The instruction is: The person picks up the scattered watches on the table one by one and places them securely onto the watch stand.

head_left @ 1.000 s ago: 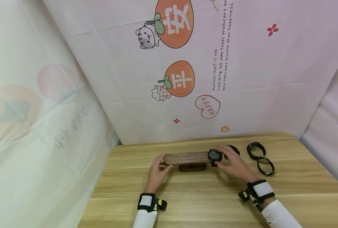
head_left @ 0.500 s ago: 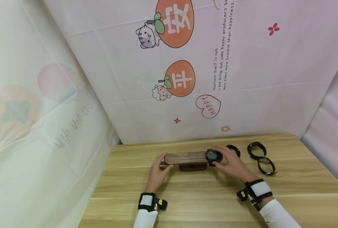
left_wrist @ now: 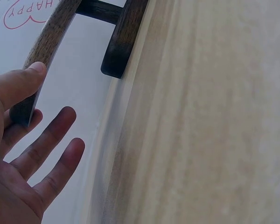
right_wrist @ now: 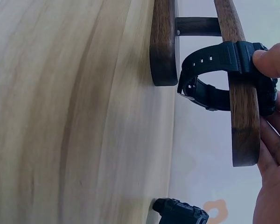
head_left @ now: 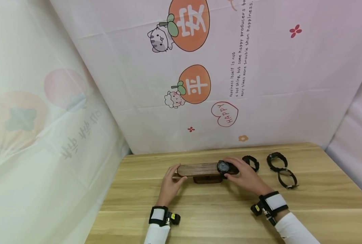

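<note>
A dark wooden watch stand (head_left: 196,169) has a long bar on a short post above a small base (head_left: 207,180). My left hand (head_left: 169,184) pinches the bar's left end; in the left wrist view the thumb (left_wrist: 30,79) lies on one face and a finger behind it, other fingers spread free. A black digital watch (head_left: 223,166) hangs looped around the bar near its right end. Thumb and fingers of my right hand (head_left: 245,174) grip that watch by its sides. The right wrist view shows the closed strap (right_wrist: 210,60) hanging below the bar.
Right of the stand, another black watch (head_left: 251,163) lies on the wooden table (head_left: 217,213). Farther right are two more black watches, one behind (head_left: 277,161) and one in front (head_left: 287,178), touching. A printed white cloth (head_left: 260,118) hangs behind the table.
My right hand has slid the watch leftward along the bar, away from its right end. My left hand keeps its pinch on the bar's left end.
</note>
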Action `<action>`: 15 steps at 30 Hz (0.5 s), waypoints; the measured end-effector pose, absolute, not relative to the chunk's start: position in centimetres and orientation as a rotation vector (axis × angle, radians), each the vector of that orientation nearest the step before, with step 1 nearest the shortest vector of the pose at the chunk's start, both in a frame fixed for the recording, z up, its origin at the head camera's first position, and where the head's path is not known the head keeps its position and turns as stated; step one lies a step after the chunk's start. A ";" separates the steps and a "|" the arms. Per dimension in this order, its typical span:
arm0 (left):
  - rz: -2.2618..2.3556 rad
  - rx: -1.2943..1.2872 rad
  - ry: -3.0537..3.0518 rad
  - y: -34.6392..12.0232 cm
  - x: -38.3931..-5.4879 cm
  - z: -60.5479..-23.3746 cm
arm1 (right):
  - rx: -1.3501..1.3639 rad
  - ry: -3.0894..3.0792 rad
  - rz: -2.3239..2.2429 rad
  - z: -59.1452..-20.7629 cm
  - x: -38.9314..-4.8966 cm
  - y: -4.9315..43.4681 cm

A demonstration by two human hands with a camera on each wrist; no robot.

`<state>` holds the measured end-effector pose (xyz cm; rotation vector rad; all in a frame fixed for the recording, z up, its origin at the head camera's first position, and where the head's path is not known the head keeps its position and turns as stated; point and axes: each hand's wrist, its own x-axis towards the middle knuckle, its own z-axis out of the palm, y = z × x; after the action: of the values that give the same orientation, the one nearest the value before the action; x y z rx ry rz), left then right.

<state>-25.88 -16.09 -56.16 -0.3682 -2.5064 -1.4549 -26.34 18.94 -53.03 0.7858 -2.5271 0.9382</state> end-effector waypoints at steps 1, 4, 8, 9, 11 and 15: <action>-1.452 -0.371 -2.504 -16.1 -25.9 -56.1 | 0.788 -2.526 0.935 -53.0 -26.4 18.9; -1.446 -0.368 -2.502 -16.1 -25.9 -56.1 | 0.791 -2.518 0.933 -53.0 -26.4 18.6; -1.447 -0.367 -2.503 -16.1 -25.9 -56.1 | 0.790 -2.501 0.916 -53.1 -26.5 18.3; -1.443 -0.369 -2.504 -16.1 -25.9 -56.1 | 0.792 -2.498 0.908 -53.1 -26.5 18.2; -1.443 -0.370 -2.503 -16.1 -25.9 -56.2 | 0.791 -2.497 0.904 -53.1 -26.5 18.1; -1.442 -0.366 -2.507 -16.0 -26.0 -56.3 | 0.793 -2.503 0.906 -53.2 -26.5 17.8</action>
<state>-25.98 -16.01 -56.30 -0.3663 -2.5068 -1.4416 -26.54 17.77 -53.20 0.7927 -2.5026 0.9063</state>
